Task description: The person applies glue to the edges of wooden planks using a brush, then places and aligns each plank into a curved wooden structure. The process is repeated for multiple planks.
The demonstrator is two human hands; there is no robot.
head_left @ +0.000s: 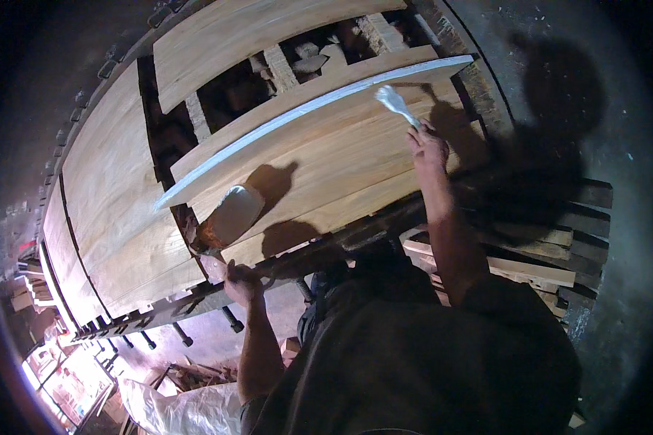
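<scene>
In my right hand [430, 148] is a brush [395, 101], its bristles coated white. It is raised above the right part of a wooden board. The board's long upper edge [290, 116] carries a white, wet-looking coat from end to end. My left hand [244, 283] is closed around the narrow end of an open container [216, 230]. White stuff [238, 210] fills its wide mouth, and its side has brown stains. The container is held over the near left part of the wooden panel [305, 196], casting a shadow on it.
More wide panels lie on the rack at left [116, 196] and far side [247, 36]. Dark gaps with crossbars show between them. Clamp screws [232, 319] stick out along the near edge. Stacked wood strips [537, 268] are at right; clear plastic sheeting [181, 406] lies at lower left.
</scene>
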